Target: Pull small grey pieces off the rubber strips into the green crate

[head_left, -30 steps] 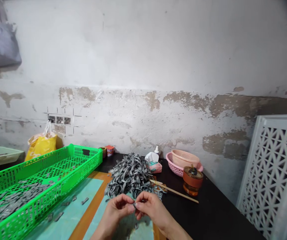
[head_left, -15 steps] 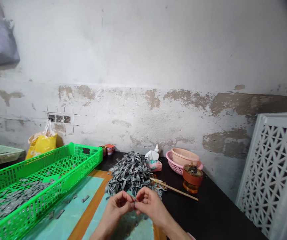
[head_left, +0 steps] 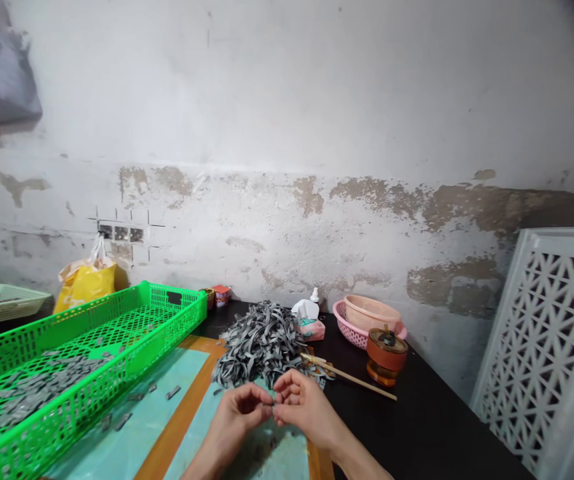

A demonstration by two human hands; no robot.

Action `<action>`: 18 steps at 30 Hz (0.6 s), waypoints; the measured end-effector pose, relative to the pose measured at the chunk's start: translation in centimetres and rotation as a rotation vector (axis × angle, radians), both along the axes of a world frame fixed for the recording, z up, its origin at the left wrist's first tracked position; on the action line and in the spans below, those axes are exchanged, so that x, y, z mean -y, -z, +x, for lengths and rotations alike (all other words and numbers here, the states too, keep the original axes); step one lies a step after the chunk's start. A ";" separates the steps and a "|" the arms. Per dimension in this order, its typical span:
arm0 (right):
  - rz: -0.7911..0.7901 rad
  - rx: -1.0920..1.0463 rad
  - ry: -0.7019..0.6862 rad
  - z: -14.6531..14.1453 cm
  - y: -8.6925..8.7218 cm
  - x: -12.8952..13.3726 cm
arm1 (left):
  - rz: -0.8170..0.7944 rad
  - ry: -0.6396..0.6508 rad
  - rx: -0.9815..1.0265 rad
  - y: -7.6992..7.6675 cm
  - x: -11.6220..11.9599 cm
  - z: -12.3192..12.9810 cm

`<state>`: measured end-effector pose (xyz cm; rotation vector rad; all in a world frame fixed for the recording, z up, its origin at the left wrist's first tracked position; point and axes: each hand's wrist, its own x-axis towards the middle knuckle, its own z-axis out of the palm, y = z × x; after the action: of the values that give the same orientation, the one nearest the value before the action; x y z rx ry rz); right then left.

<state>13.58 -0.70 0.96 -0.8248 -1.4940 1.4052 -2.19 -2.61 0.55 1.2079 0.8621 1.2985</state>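
My left hand [head_left: 239,413] and my right hand [head_left: 304,408] meet low in the middle of the view, over the blue-green sheet. Thumb and fingers of each are pinched around a small grey piece [head_left: 273,404], mostly hidden by the fingertips. Just beyond them rises a heap of grey strips [head_left: 261,343], loosely tangled. Several short grey pieces [head_left: 173,393] lie on the sheet to the left. More short grey pieces [head_left: 57,383] are spread inside the green plastic crate [head_left: 167,350].
A wooden stick [head_left: 361,381] lies right of the heap on the black table [head_left: 417,427]. Behind it stand an amber jar [head_left: 387,360], a pink basket [head_left: 349,328] with a basin, and a tissue pack [head_left: 311,330]. A white lattice panel [head_left: 557,353] stands at the right.
The fingers of my right hand have loosened and spread slightly at the pinch. Both hands stay in almost the same place; the whole view has shifted a little.
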 end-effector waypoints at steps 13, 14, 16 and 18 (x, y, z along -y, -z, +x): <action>-0.013 -0.026 -0.027 0.4 -0.3 -0.2 | 0.051 0.030 -0.043 0.1 0.1 -0.2; -0.018 -0.034 -0.035 0.5 -0.3 -0.1 | 0.072 0.013 -0.081 0.2 0.1 -0.3; -0.033 -0.066 -0.054 0.6 -0.4 0.0 | 0.126 -0.023 -0.160 0.1 0.2 -0.4; -0.046 -0.106 -0.069 0.6 -0.6 0.2 | 0.181 -0.049 -0.215 -0.1 0.5 -0.5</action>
<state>14.15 -0.85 1.54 -0.7215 -1.4261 1.5162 -2.64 -3.06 0.68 1.4984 0.9477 1.3238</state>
